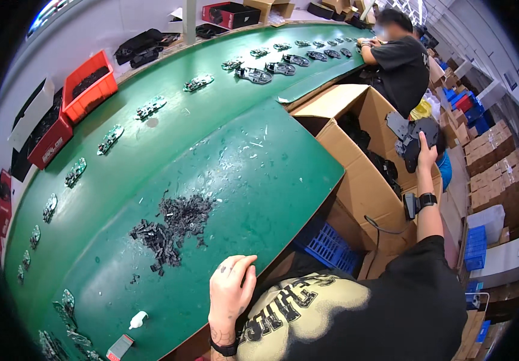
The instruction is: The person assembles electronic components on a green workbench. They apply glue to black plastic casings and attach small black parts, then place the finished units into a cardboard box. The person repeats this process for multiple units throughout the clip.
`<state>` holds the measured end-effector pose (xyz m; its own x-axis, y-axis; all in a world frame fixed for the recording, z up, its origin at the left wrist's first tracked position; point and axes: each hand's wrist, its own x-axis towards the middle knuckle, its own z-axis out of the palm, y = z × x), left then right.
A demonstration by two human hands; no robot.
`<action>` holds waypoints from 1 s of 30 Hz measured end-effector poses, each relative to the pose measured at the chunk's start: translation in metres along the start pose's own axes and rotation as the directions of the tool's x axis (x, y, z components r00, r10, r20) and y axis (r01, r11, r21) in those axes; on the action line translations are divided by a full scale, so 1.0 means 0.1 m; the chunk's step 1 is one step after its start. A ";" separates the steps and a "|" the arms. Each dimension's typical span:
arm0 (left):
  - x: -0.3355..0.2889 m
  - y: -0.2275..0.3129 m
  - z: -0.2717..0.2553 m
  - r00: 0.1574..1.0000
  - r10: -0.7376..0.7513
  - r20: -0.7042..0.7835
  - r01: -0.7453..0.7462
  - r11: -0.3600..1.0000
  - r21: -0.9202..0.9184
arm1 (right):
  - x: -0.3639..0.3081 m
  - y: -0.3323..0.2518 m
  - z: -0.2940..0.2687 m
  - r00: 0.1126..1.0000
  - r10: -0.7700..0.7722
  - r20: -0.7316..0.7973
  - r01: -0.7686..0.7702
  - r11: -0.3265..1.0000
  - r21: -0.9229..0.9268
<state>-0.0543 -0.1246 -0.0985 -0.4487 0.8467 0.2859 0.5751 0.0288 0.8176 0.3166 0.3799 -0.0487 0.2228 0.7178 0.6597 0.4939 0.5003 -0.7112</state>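
Observation:
Out to the right, above an open cardboard box (365,186), my right hand (426,155) is closed on several black plastic shell pieces (405,133). The pieces fan out past my thumb; my palm hides part of them. Inside the box lie more dark parts (383,165). My left hand (230,287) rests by the front edge of the green table (259,168), its fingers loosely bent and apart, with nothing visible in it. Beyond it, a pile of small black plastic bits (178,225) is heaped on the table.
A line of green circuit boards (150,107) curves along the far side, with black shells (253,75) farther up. Red bins (90,87) stand along the wall. A blue crate (330,245) sits below the table edge. Another person (399,63) works at the far end.

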 end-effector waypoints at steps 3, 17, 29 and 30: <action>-0.01 -0.02 0.02 1.000 0.030 -0.008 -0.030 1.000 0.007 | 0.02 -0.03 0.01 0.982 0.173 0.075 -0.185 0.959 0.216; 0.58 0.37 0.17 0.942 -0.312 -0.123 0.195 0.808 -0.556 | -2.76 -2.31 0.90 0.235 0.088 0.968 -0.920 0.342 0.192; 0.45 0.28 0.06 0.643 -0.180 -0.745 -0.217 0.890 -0.402 | -2.91 -2.26 0.98 0.189 0.104 0.977 -0.956 0.248 0.158; 0.34 0.24 -0.03 0.619 0.014 -0.786 -0.234 0.958 -0.167 | -2.89 -2.27 0.99 0.266 0.102 0.959 -0.919 0.326 0.221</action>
<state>-0.0581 -0.0972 -0.0676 -0.8069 0.1069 0.5809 0.5414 -0.2593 0.7998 0.0567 0.1069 -0.1019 -0.6960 0.7062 -0.1298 -0.2296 -0.3901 -0.8917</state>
